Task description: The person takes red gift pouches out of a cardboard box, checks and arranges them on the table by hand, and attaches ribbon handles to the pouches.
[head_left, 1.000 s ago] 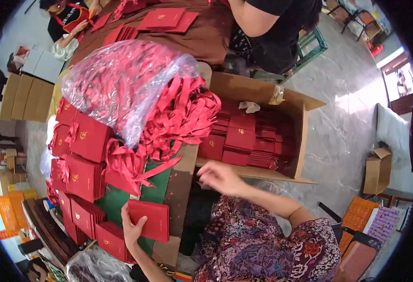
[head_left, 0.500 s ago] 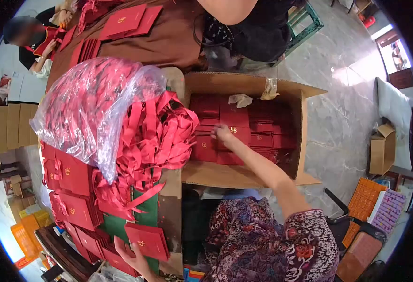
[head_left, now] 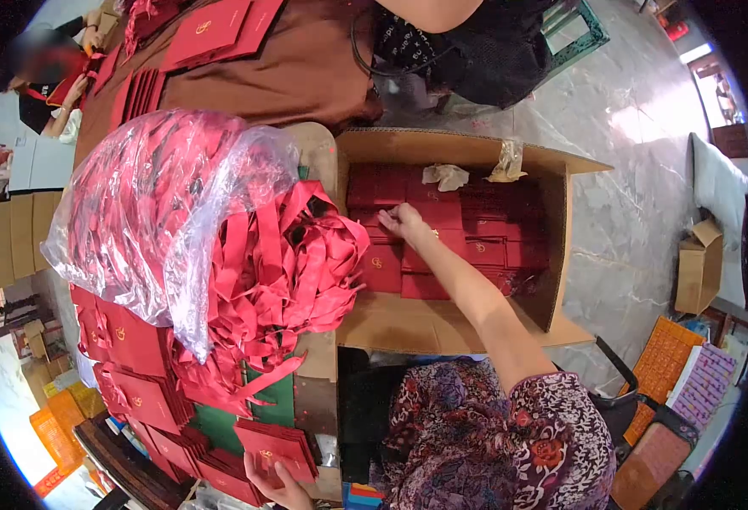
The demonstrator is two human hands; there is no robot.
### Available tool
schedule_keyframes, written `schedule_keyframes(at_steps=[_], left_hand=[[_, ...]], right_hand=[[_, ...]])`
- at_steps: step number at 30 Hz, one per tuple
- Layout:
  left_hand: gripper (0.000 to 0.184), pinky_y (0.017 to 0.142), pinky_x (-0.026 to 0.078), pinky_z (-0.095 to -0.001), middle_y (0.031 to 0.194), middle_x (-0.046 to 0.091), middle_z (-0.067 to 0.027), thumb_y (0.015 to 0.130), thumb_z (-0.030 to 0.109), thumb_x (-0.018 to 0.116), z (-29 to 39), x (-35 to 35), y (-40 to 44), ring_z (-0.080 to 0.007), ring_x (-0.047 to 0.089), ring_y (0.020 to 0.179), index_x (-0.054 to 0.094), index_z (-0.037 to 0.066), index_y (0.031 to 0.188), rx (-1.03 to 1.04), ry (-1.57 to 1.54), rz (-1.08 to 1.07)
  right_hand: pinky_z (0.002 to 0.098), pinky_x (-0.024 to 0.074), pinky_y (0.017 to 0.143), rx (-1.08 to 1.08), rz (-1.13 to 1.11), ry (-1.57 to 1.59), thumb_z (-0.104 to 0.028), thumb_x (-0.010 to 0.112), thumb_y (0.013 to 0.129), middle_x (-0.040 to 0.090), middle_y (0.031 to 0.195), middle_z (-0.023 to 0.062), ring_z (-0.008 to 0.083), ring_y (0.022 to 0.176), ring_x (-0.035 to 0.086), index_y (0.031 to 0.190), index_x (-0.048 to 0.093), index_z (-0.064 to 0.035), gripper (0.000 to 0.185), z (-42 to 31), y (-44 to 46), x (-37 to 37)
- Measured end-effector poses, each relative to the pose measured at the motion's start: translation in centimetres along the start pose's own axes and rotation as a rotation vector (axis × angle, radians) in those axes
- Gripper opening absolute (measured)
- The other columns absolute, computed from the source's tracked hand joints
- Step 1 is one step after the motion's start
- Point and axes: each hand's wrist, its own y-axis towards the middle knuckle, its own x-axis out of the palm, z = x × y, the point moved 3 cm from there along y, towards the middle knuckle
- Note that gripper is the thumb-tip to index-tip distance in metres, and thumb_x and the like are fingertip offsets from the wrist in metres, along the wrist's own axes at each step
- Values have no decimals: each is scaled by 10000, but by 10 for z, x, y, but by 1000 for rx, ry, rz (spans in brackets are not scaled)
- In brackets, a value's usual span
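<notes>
My right hand [head_left: 405, 224] reaches into an open cardboard carton [head_left: 467, 325], just over flat red gift bags or folders with gold emblems [head_left: 433, 202]. Its fingers are slightly bent and apart, with nothing visible in them. My left hand [head_left: 278, 486] has its fingers spread at the lower edge of a small stack of red folders [head_left: 276, 446] on the table; whether it touches them I cannot tell. More stacked red folders [head_left: 144, 398], some with ribbons, lie left of it. A pile of loose red ribbons [head_left: 297, 263] spills from a clear plastic bag [head_left: 148, 212].
Crumpled clear plastic [head_left: 446, 177] lies in the carton. Across the brown-covered table [head_left: 280, 93] another person's hand [head_left: 76, 87] holds a red piece. Someone in black sits beyond the carton near a green stool [head_left: 580, 38]. A small carton [head_left: 699, 268] stands on the floor at right.
My right hand has shifted slightly up toward the far side of the carton's contents. My left hand has moved a little down and right beside the small stack. The whole view has shifted slightly.
</notes>
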Motion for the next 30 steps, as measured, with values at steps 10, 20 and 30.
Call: schedule_keyframes(at_steps=[10, 20, 30], left_hand=[[506, 869, 488, -329, 1256, 537, -153, 920, 131, 630, -1, 9, -7, -247, 571, 1070, 430, 3, 1367, -90, -60, 35], [483, 879, 505, -331, 1250, 530, -174, 918, 90, 618, -5, 10, -10, -261, 572, 1070, 438, -8, 1355, -105, -75, 62], [485, 919, 476, -323, 1253, 537, -163, 918, 107, 624, -3, 15, -8, -239, 548, 1097, 449, -4, 1357, -89, -91, 95]], right_hand=[[441, 467, 913, -83, -130, 72, -97, 565, 806, 498, 1016, 164, 327, 975, 511, 902, 511, -56, 118, -12, 4, 27], [593, 254, 1077, -183, -310, -57, -360, 634, 838, 278, 1501, 17, 410, 1288, 313, 1324, 437, -278, 532, -25, -13, 42], [575, 523, 839, -280, 25, -230, -343, 688, 853, 488, 1332, 100, 341, 1205, 456, 1322, 454, -90, 582, -41, 1, 55]])
